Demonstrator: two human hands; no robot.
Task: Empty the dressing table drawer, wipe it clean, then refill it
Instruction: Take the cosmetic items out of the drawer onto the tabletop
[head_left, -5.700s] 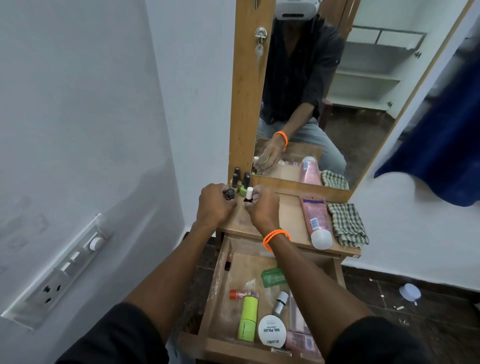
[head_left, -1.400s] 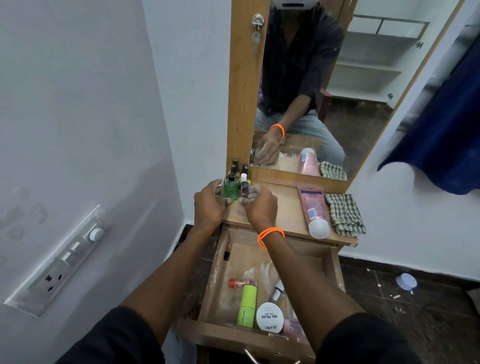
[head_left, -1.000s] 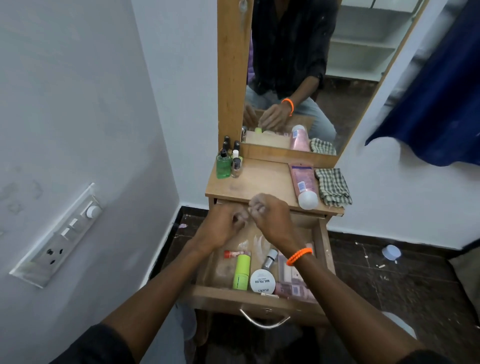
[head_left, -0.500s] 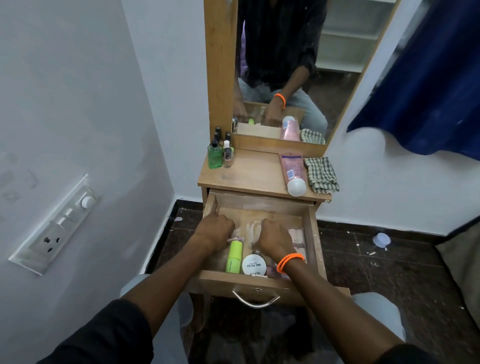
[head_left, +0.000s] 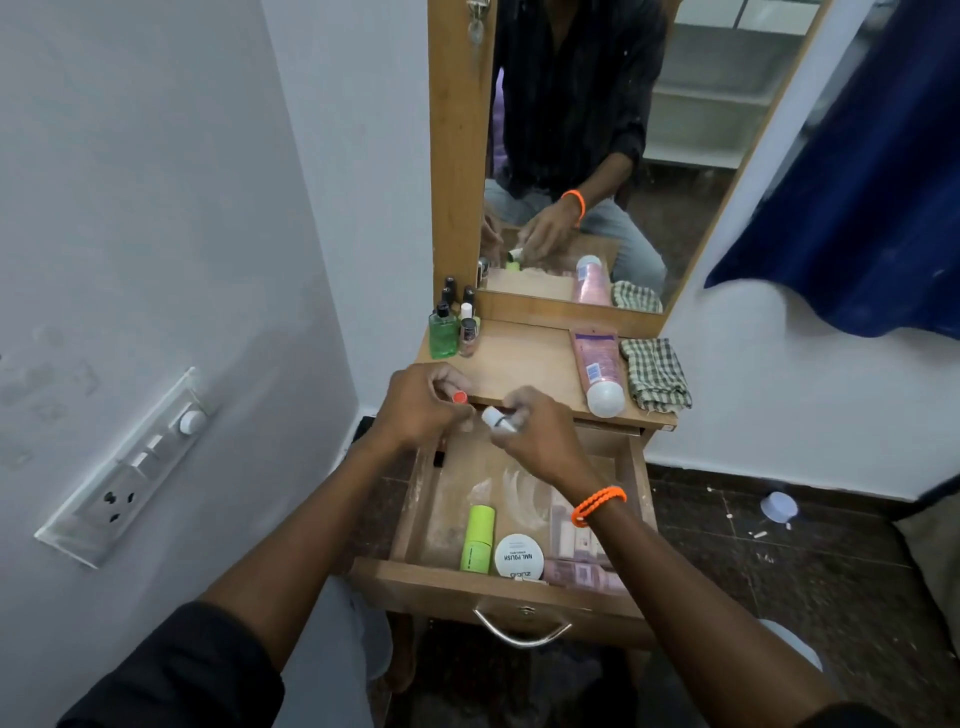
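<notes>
The wooden drawer (head_left: 496, 584) of the dressing table stands pulled open. Inside lie a lime-green tube (head_left: 477, 538), a round white nail polish remover tub (head_left: 518, 557) and pinkish packets (head_left: 579, 569) at the front right. My left hand (head_left: 421, 405) is above the drawer's back edge, closed around a small tube with a red-orange cap (head_left: 459, 397). My right hand (head_left: 535, 434) is beside it, gripping a small bottle with a white cap (head_left: 494, 419). Both hands almost touch.
On the tabletop (head_left: 530, 364) stand a green bottle (head_left: 442, 332) and several small nail polish bottles (head_left: 466, 332) at the back left, a pink tube (head_left: 597, 371) and a checked cloth (head_left: 655, 371) at the right. A mirror (head_left: 597, 156) rises behind. A switch panel (head_left: 130, 467) is on the left wall.
Both hands were down in the drawer half a second ago; now they are raised to its back edge, each holding a small item lifted from it. The red-capped tube no longer lies beside the green one.
</notes>
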